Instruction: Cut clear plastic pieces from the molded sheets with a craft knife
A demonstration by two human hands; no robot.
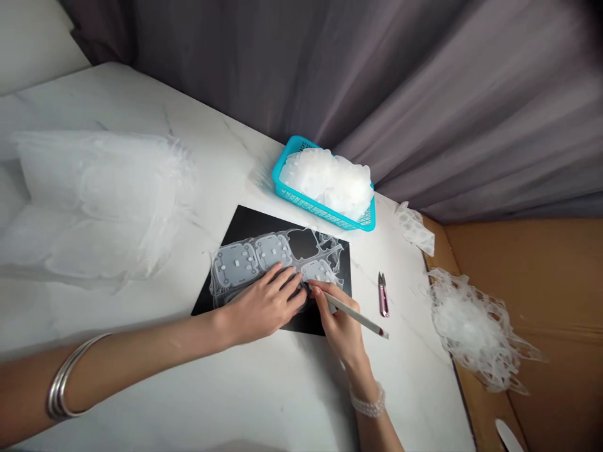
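A black mat (245, 221) lies on the white marble table (235, 389). On it rests a translucent silicone sheet (264, 251) of moulded pads with ragged webbing. My left hand (264, 304) presses flat on the sheet, fingers spread. My right hand (342, 326) is closed around a thin white pen-like tool (358, 317), its tip touching the sheet just right of my left fingertips. Silver bangles circle my left forearm and a bead bracelet my right wrist.
A teal basket (325, 216) heaped with white translucent pieces stands behind the mat. Small pink snips (383, 295) lie right of the mat. Trimmed webbing scraps (471, 326) pile at the table's right edge over a cardboard box. Stacked clear sheets (94, 201) lie at left. Grey curtain behind.
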